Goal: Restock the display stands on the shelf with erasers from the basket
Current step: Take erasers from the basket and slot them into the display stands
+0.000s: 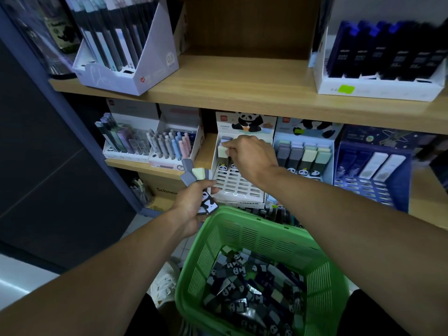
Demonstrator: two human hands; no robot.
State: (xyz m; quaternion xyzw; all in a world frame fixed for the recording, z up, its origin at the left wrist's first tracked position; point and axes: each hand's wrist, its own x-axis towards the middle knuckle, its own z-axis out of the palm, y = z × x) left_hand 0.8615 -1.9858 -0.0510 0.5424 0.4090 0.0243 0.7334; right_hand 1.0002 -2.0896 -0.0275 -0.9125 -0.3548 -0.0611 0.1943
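Right hand (252, 154) pinches a pale green eraser (222, 151) by its upper end, at the top-left slots of the white panda display stand (238, 187) on the middle shelf (421, 197); left hand (194, 204) curls round a fanned bunch of erasers (195, 177) (grey and cream tops, panda sleeves below) just left of the stand. Green basket (322, 270) beneath holds a loose heap more; they look small, light, stiff blocks, sleeves probably a bit slick; best pinched on the bare upper end so the sleeved end goes into a slot first.
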